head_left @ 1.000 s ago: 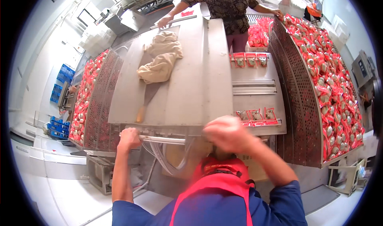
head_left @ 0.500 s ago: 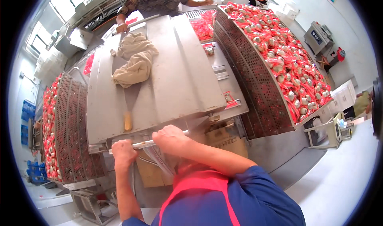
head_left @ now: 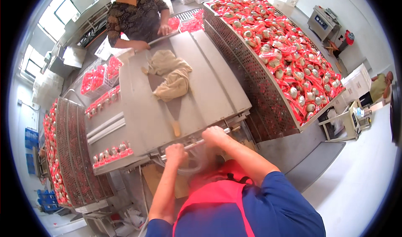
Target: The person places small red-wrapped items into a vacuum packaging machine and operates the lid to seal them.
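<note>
Both my hands are closed around a metal handle bar (head_left: 194,144) on the near edge of a broad steel machine lid (head_left: 215,86). My left hand (head_left: 176,154) grips its left part, and my right hand (head_left: 215,135) holds it farther right. A crumpled beige cloth (head_left: 173,84) lies on the lid. Partly beneath it is a flat-bladed tool with a wooden handle (head_left: 176,129). Left of the lid, the machine bed (head_left: 100,142) shows two rows of red-and-clear packs: a near row (head_left: 112,153) and a far row (head_left: 102,101). Two pale bars (head_left: 106,128) lie between them.
A large perforated bin (head_left: 251,90) heaped with red packs (head_left: 289,65) stands right; another perforated bin (head_left: 77,153) stands left. Across the machine, a person (head_left: 136,17) has a hand at the lid's far bar. Baskets of red packs (head_left: 95,78) sit far left.
The lid has shifted right with the cloth and tool on it, uncovering the left bed and its packs and covering the right bed. My hands have moved right with the bar.
</note>
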The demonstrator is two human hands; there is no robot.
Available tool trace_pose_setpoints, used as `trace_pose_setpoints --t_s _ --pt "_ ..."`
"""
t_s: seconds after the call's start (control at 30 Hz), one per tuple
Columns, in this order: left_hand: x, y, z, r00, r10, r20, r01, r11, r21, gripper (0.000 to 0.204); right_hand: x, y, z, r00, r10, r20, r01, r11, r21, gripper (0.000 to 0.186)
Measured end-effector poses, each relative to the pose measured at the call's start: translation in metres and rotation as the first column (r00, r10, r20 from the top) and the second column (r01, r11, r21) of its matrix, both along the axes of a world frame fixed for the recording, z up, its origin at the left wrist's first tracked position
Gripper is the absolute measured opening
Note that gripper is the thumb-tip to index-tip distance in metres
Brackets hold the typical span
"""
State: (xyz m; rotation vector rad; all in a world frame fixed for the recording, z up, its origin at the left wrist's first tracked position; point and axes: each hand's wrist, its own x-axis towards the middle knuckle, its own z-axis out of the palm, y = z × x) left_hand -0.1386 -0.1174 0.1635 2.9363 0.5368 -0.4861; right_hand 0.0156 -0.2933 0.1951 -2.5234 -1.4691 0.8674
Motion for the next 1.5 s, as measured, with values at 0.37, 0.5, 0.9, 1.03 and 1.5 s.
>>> trace_pose_setpoints --t_s 0.37,0.5,0.9,1.03,1.5 --pt "0.009 -0.015 -0.055 0.997 0.055 -0.062 -0.062 0.993 -0.101 0.019 0.007 -0.012 -0.084 0.995 0.015 0.1 -0.013 1.0 -0.021 0.013" --pt "0.007 -0.011 -0.05 0.99 0.136 0.038 -0.124 0.968 -0.219 0.017 0.006 -0.007 -0.093 0.985 0.015 0.172 -0.01 1.0 -0.03 0.015" --pt "-0.191 0.03 -0.056 0.702 0.566 0.432 -0.117 0.69 -0.714 0.023 -0.001 -0.01 -0.11 0.927 0.009 0.375 0.016 0.998 -0.063 0.015" --pt "-0.417 0.094 -0.165 0.495 0.852 -0.17 -0.713 0.287 -0.64 0.04 -0.03 0.004 -0.11 0.888 -0.155 0.434 0.181 0.983 -0.02 0.016" --pt "-0.649 0.216 -0.164 -0.159 0.861 -0.483 -0.573 -0.479 -0.665 0.018 -0.229 0.374 -0.039 0.998 -0.064 0.006 0.062 0.979 0.193 0.058"
